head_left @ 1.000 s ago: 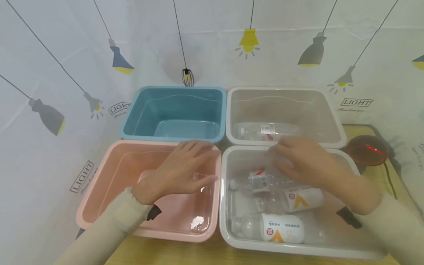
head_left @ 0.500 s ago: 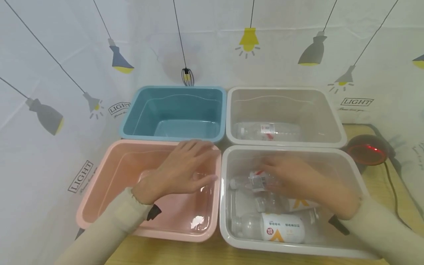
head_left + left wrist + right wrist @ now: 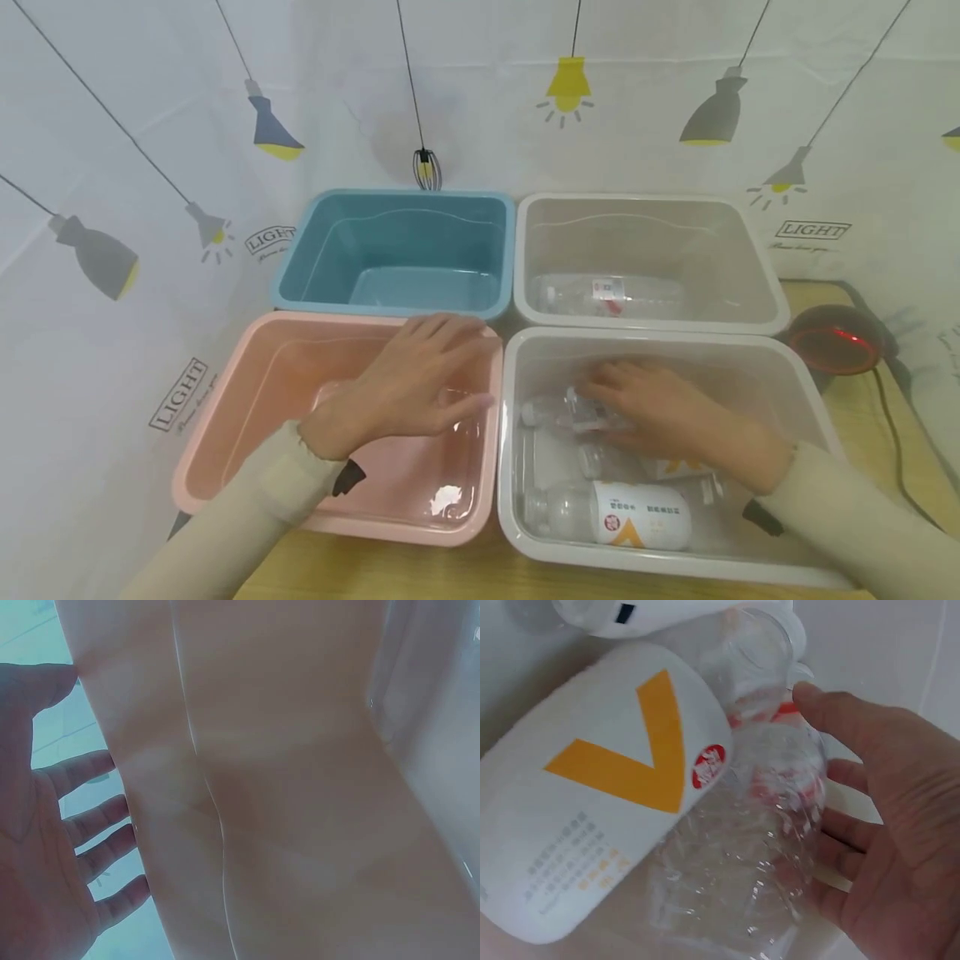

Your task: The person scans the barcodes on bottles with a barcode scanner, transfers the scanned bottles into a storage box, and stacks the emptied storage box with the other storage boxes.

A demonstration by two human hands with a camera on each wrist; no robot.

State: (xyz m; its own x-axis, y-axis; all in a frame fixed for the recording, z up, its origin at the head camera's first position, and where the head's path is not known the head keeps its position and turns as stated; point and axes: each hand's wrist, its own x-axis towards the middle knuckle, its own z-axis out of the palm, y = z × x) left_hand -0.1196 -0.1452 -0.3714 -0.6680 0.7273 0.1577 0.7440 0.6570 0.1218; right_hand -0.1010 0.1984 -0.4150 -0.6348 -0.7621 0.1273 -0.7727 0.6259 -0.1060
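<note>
My right hand reaches down into the front right white tub. Its thumb and fingers curl round a clear plastic bottle that lies on its side, the fingers going behind it. Beside that bottle lies another clear bottle with a white label and an orange V mark. A third bottle with the same kind of label lies nearest the tub's front. My left hand hovers palm down over the pink tub, fingers straight and spread, fingertips at its rim.
Behind stand a blue tub and a beige-white tub, the latter holding a clear bottle. A dark round device with a red light and its cable sit at the right on the wooden table.
My right hand has come down into the front right tub and taken hold of the clear bottle, whose label has turned. The left hand has stayed in place.
</note>
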